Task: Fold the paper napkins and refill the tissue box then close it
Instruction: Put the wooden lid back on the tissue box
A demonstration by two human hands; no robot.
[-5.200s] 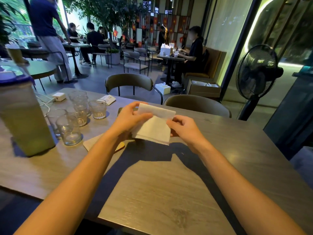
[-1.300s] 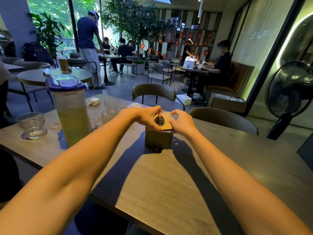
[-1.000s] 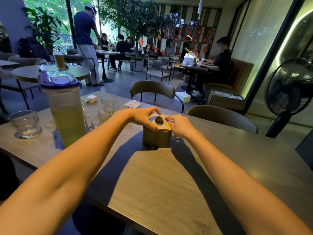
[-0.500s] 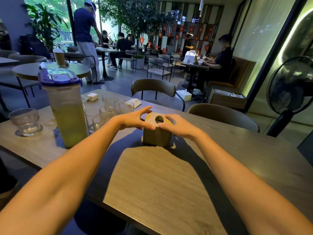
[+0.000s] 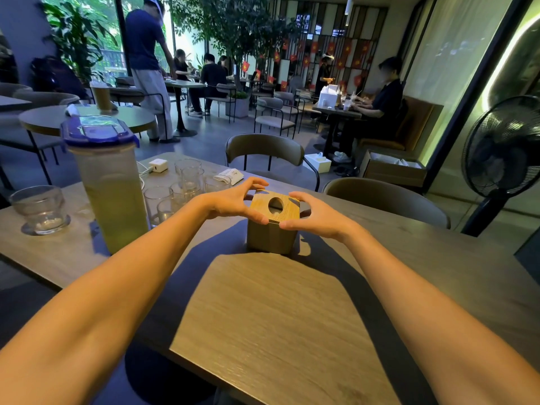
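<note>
A small wooden tissue box [image 5: 270, 238] stands on the table in front of me. Its wooden lid [image 5: 287, 210], with a round hole in the middle, lies on top of the box. My left hand [image 5: 230, 201] pinches the lid's left side, thumb at the near edge and fingers at the far edge. My right hand [image 5: 318, 217] pinches the right side the same way. No napkin shows; the inside of the box is hidden.
A tall pitcher with a blue lid [image 5: 111, 194] stands to the left, with several glasses [image 5: 187, 182] behind it and one glass [image 5: 39, 207] at the far left. A white charger [image 5: 158, 165] lies beyond. Two chairs [image 5: 263, 150] face the table's far side; a fan [image 5: 502, 150] stands at the right.
Five seconds ago my hands held a white napkin. In the last second the tilted lid settled flat on the box, and both hands now pinch its edges.
</note>
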